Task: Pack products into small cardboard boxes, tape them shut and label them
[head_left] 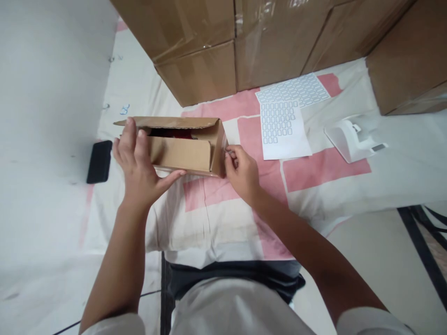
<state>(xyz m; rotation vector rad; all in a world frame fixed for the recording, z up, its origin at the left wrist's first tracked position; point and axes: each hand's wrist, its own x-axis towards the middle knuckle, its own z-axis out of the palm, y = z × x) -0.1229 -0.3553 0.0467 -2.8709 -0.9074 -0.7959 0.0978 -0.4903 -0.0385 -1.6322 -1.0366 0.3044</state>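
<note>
A small brown cardboard box (181, 152) lies before me on the cloth, its long top flap partly raised. Through the gap a dark inside with something red (176, 133) shows, too hidden to name. My left hand (136, 163) grips the box's left end, fingers spread over the flap and thumb along the near side. At the right end face, my right hand (242, 170) has its fingers curled in a pinch against the box. What the pinch holds, if anything, is hidden.
Large taped cartons (268, 60) stand along the back. Right of the small box lie printed label sheets (286, 144) and a white plastic device (354, 139). A black phone (99, 162) lies on the left by the white wall (52, 116). A pink-and-white cloth (226, 232) covers the surface.
</note>
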